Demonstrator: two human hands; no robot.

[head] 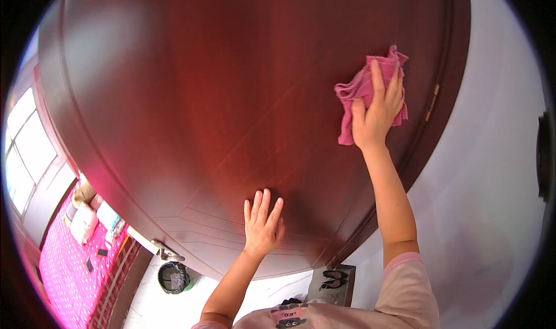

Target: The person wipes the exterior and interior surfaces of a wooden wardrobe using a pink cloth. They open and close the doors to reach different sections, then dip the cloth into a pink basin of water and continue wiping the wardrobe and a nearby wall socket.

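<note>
A dark reddish-brown wooden door (243, 90) fills most of the view before me. My right hand (378, 112) is spread over a crumpled pink cloth (356, 88) and presses it against the upper right part of the door. Lower down, near the middle, my left hand (263, 227) rests against the door with its fingers apart and nothing in it. Grooved lines run across the door near that hand. The metal door handle (167, 251) is at the lower left edge.
A bed (65, 268) with a pink dotted sheet, pillows and small dark objects stands at the left, below a window (26, 142). A lined bin (173, 279) stands on the white floor. Black shoes (333, 279) lie by the door's foot, near the white wall (486, 190).
</note>
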